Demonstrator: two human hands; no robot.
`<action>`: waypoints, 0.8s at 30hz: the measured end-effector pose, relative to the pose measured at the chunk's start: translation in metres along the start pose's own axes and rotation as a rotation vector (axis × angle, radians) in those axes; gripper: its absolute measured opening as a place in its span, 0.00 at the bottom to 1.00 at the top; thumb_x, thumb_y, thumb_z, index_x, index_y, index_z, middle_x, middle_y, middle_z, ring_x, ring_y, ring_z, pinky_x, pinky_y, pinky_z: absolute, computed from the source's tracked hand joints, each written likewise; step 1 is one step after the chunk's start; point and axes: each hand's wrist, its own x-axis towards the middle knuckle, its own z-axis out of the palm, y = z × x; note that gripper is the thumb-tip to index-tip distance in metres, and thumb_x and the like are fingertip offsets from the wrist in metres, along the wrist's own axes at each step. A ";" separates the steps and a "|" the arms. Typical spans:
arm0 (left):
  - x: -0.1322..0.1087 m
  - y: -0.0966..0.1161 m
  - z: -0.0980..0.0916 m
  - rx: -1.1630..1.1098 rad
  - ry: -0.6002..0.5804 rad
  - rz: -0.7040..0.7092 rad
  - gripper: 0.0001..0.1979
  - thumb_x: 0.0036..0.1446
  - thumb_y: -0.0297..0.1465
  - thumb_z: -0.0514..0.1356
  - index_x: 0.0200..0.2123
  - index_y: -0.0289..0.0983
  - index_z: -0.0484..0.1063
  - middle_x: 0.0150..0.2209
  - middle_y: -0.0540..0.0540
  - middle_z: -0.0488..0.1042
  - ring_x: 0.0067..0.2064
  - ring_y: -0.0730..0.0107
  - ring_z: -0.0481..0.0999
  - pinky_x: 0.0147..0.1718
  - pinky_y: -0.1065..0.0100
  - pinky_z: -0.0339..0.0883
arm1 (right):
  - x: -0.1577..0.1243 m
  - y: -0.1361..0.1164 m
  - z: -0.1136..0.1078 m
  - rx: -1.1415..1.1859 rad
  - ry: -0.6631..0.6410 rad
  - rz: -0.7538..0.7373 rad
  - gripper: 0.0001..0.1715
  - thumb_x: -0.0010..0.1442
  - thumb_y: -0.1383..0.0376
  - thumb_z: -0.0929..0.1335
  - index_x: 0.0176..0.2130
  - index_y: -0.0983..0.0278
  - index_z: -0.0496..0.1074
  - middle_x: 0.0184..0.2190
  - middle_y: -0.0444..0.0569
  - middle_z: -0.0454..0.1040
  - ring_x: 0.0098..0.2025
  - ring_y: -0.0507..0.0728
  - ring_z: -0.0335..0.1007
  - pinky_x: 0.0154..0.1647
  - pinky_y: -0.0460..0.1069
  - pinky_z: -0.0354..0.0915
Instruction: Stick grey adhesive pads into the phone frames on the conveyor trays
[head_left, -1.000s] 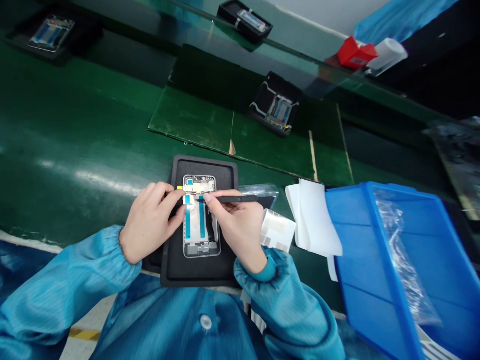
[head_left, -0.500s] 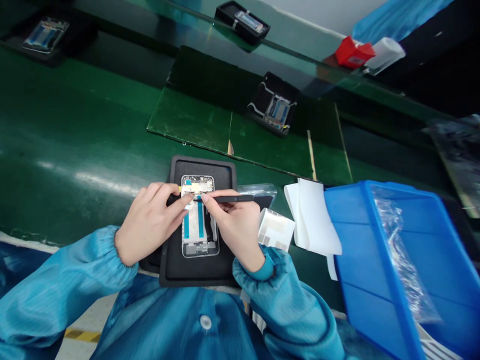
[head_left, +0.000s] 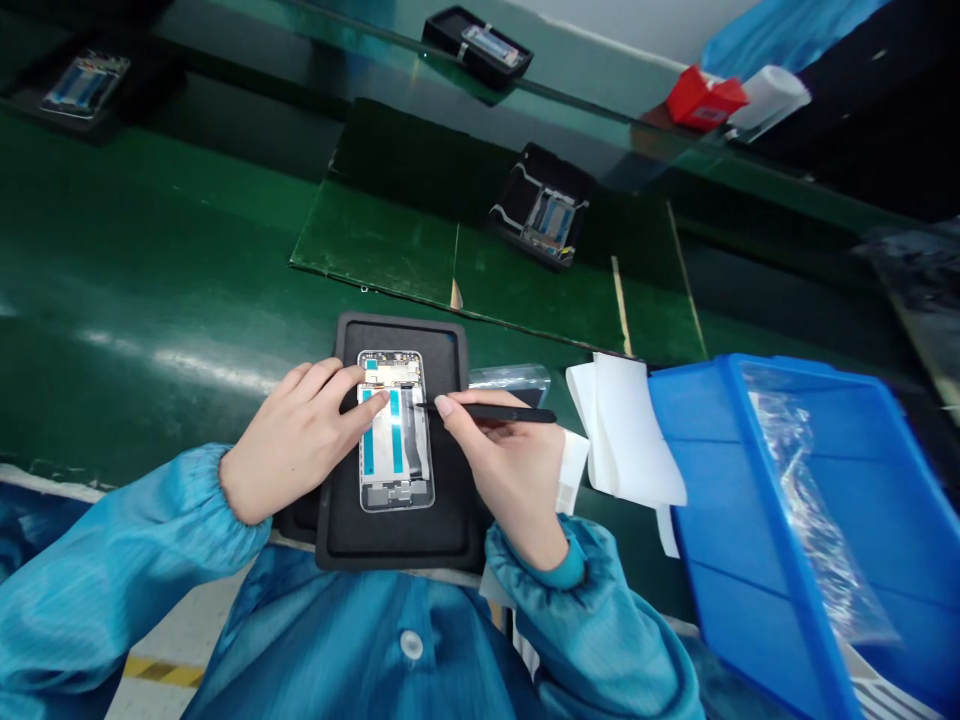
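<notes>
Two bare hands work over a phone frame (head_left: pixel 394 432) in the head view, and the frame lies upright on a black rubber mat (head_left: pixel 401 545) near the bench's front edge. The mat's raised border and grippy surface seem chosen to keep the frame from sliding. The left hand (head_left: pixel 296 440) is spread loosely, not gripping, with its fingertips (head_left: pixel 375 402) pressed on the frame's upper half, apparently pinning it steady. The right hand (head_left: pixel 510 470) is closed in a pen-style pinch around a slim black tool (head_left: pixel 502 413), which comes in from the side so that its tip stays clear of the left fingers. The tip sits just over the frame's right part, though whether it touches is hard to tell, as is whether the tool is tweezers.

The frame has a silver rim and a pale inner plate, with two teal strips running lengthwise and a dark strip beside them. Small parts crowd its top end. Within reach to the right sit white paper sheets (head_left: pixel 626 430) and a blue plastic bin (head_left: pixel 780 600) holding a clear plastic bag (head_left: pixel 806 500). Farther up the green bench (head_left: pixel 150 250), other black trays (head_left: pixel 541 205) hold similar frames.
</notes>
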 end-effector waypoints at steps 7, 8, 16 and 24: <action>-0.008 -0.006 0.001 -0.077 -0.009 0.017 0.16 0.66 0.33 0.56 0.56 0.43 0.70 0.58 0.37 0.67 0.59 0.47 0.65 0.54 0.49 0.67 | -0.007 0.015 -0.028 0.095 0.068 0.067 0.11 0.52 0.57 0.78 0.32 0.62 0.80 0.30 0.48 0.81 0.30 0.58 0.78 0.33 0.52 0.75; -0.009 -0.004 0.002 -0.080 0.020 -0.039 0.18 0.66 0.33 0.56 0.58 0.41 0.68 0.57 0.36 0.68 0.57 0.48 0.67 0.53 0.50 0.67 | -0.009 0.021 -0.032 0.121 0.074 0.082 0.11 0.52 0.57 0.78 0.33 0.61 0.80 0.29 0.48 0.81 0.30 0.58 0.78 0.32 0.52 0.75; -0.001 0.017 -0.004 0.112 -0.258 -0.554 0.13 0.66 0.38 0.48 0.35 0.38 0.67 0.26 0.44 0.75 0.27 0.57 0.76 0.23 0.64 0.55 | -0.022 0.062 -0.047 0.377 0.018 0.200 0.13 0.51 0.58 0.79 0.35 0.60 0.80 0.32 0.48 0.81 0.34 0.58 0.79 0.38 0.54 0.76; 0.002 -0.029 -0.045 0.142 -0.409 -0.614 0.17 0.68 0.38 0.42 0.36 0.38 0.67 0.29 0.41 0.77 0.31 0.53 0.78 0.28 0.65 0.56 | -0.021 0.062 -0.075 0.454 0.100 0.215 0.14 0.50 0.57 0.79 0.34 0.61 0.79 0.32 0.48 0.80 0.34 0.58 0.79 0.41 0.56 0.76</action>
